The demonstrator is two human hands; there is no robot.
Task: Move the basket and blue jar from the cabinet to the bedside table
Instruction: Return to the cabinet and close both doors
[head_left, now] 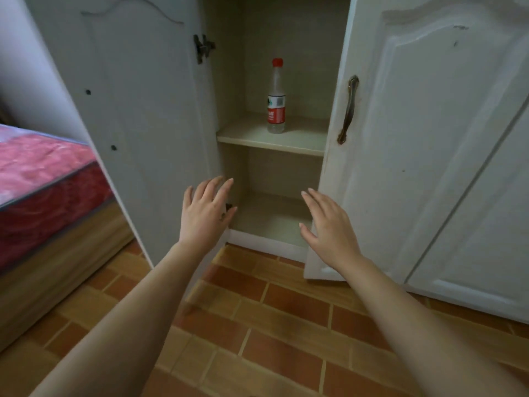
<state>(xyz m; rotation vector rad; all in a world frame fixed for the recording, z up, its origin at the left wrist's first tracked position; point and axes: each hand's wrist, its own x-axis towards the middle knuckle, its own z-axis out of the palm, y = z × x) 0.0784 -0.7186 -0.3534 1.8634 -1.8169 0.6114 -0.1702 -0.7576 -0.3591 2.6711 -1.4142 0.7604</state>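
The white cabinet (412, 156) stands in front of me with both doors swung open. On its middle shelf (272, 140) stands only a clear plastic bottle (276, 98) with a red cap and red label. The lower compartment (272, 216) holds nothing visible. No basket, blue jar or bedside table is in view. My left hand (204, 213) is held out, fingers spread, by the left door's lower edge. My right hand (329, 227) is also open, palm inward, at the right side of the lower compartment. Neither hand holds anything.
The open left door (128, 110) juts out toward me. The right door (337, 144) carries a bronze handle (347, 110). A bed with a red mattress (43, 179) on a wooden base sits at the left. Orange brick-pattern tiles (272, 325) cover the floor.
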